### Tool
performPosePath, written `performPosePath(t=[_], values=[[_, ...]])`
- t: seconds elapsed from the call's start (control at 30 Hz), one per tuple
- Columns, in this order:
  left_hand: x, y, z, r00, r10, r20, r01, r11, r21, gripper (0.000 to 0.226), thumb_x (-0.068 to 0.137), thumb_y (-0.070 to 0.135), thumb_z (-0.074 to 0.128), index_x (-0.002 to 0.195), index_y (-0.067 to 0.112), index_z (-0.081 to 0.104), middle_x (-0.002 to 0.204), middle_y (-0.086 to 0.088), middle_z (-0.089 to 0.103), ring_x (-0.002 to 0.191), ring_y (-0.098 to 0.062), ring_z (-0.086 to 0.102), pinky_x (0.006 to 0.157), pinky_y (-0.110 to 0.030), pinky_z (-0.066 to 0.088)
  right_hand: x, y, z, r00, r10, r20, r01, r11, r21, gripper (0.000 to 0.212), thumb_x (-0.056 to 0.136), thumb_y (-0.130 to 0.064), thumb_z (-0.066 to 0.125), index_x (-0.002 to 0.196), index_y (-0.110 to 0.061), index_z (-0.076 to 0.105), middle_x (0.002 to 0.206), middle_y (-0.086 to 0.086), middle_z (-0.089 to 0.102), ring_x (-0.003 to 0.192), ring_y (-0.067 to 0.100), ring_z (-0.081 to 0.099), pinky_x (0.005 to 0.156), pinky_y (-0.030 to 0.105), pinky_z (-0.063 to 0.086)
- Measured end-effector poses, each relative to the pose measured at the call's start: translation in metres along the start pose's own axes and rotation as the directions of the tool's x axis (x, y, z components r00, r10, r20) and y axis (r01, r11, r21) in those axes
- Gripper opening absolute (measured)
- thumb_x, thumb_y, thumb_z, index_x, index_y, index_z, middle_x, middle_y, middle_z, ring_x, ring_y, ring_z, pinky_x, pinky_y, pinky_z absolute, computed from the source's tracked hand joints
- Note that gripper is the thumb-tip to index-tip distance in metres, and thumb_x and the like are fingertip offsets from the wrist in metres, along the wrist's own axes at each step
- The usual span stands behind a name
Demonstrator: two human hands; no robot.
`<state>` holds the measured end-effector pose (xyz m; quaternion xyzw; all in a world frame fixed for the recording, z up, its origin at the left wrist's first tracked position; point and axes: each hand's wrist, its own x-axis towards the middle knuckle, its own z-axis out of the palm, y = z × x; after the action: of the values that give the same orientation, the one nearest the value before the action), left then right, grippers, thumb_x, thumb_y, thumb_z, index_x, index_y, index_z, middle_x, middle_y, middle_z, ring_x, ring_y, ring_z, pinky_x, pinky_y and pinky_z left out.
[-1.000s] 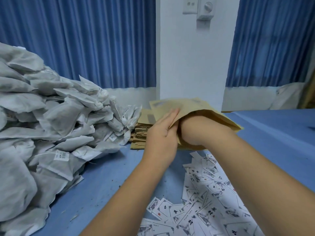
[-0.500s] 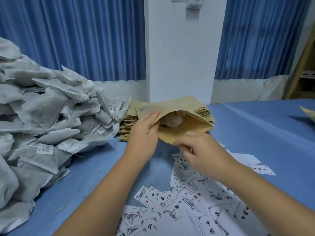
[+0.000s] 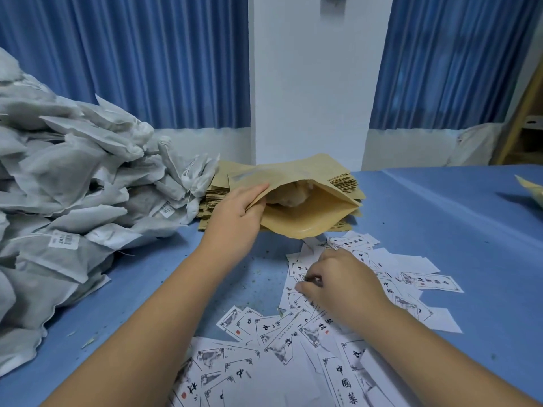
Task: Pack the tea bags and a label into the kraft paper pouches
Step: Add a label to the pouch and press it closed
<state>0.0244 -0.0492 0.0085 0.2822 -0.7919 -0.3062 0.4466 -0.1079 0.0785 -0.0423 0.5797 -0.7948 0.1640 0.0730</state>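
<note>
The tan kraft paper pouch (image 3: pixel 308 212) is plain, the same tan as the stack of flat pouches (image 3: pixel 211 201) at the desk's far edge. The grey-white gauzy tea bags (image 3: pixel 73 177) heaped at the left edge sometimes carry white barcode tags (image 3: pixel 63 239). The white rectangular paper labels (image 3: pixel 293 342) show black characters, grey ink-wash pictures and small red seals. The desk cloth (image 3: pixel 440 230) is plain blue.

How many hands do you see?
2. The left hand holds the open kraft pouch above the pouch stack; the right hand pinches at the scattered labels on the blue table. None seem hidden.
</note>
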Motion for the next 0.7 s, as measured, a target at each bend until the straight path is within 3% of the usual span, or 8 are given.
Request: performPosePath(t=[0.13,0.27,0.4,0.53,0.63,0.7], values=[[-0.001,0.002,0.0,1.0,-0.013,0.014,0.013,1.0,-0.002,0.037,0.099,0.014,0.047,0.132,0.026,0.058,0.117,0.016,0.052,0.115,0.001,0.044,0.086,0.003,0.026,-0.003,-0.002,-0.003,1.0,-0.013,-0.011,0.012,0.999,-0.034,0.028,0.088,-0.045,0.053,0.083,-0.024,0.071,0.092,-0.007,0.057,0.102,0.014,0.046,0.068,0.026,0.038],[-0.001,0.003,0.0,0.999,-0.026,0.03,0.027,1.0,-0.006,0.038,0.099,0.015,0.047,0.133,0.027,0.057,0.122,0.015,0.052,0.119,0.0,0.044,0.092,-0.008,0.026,-0.005,-0.005,-0.008,0.998,-0.03,-0.052,0.023,0.991,-0.128,0.023,0.084,-0.034,0.049,0.067,-0.02,0.055,0.076,-0.006,0.05,0.086,0.016,0.04,0.065,0.027,0.027],[-0.001,0.003,-0.001,0.999,-0.025,0.042,0.025,1.0,0.005,0.039,0.099,0.016,0.047,0.134,0.027,0.056,0.122,0.017,0.051,0.119,0.002,0.042,0.091,-0.007,0.025,-0.004,-0.007,-0.016,0.993,-0.021,-0.118,0.004,0.99,-0.138,0.018,0.085,-0.033,0.049,0.078,-0.023,0.062,0.084,-0.007,0.057,0.084,0.014,0.043,0.068,0.027,0.029],[-0.001,0.003,-0.002,0.997,-0.042,0.063,0.041,0.999,0.01,0.039,0.099,0.018,0.047,0.135,0.03,0.055,0.122,0.015,0.052,0.119,-0.001,0.043,0.091,-0.01,0.027,-0.006,-0.006,-0.017,0.976,0.058,-0.208,-0.056,0.998,0.013,0.012,0.084,-0.028,0.056,0.078,-0.023,0.065,0.081,-0.009,0.057,0.085,0.012,0.047,0.067,0.027,0.037],[-0.001,0.003,-0.002,0.997,-0.057,0.06,0.058,0.998,-0.007,0.038,0.099,0.02,0.048,0.135,0.031,0.055,0.116,0.019,0.051,0.114,0.0,0.044,0.081,0.0,0.029,-0.009,-0.004,-0.015,0.971,0.103,-0.213,-0.069,0.985,0.159,0.01,0.085,-0.025,0.062,0.077,-0.025,0.068,0.081,-0.012,0.059,0.089,0.008,0.048,0.07,0.027,0.042],[-0.001,0.004,-0.002,0.996,-0.068,0.06,0.069,0.997,-0.024,0.038,0.099,0.02,0.048,0.134,0.032,0.055,0.116,0.019,0.051,0.116,0.0,0.044,0.086,-0.006,0.03,-0.01,-0.004,-0.017,0.962,0.118,-0.244,-0.05,0.962,0.269,0.012,0.084,-0.023,0.063,0.073,-0.026,0.066,0.08,-0.013,0.058,0.087,0.006,0.049,0.072,0.028,0.043]])
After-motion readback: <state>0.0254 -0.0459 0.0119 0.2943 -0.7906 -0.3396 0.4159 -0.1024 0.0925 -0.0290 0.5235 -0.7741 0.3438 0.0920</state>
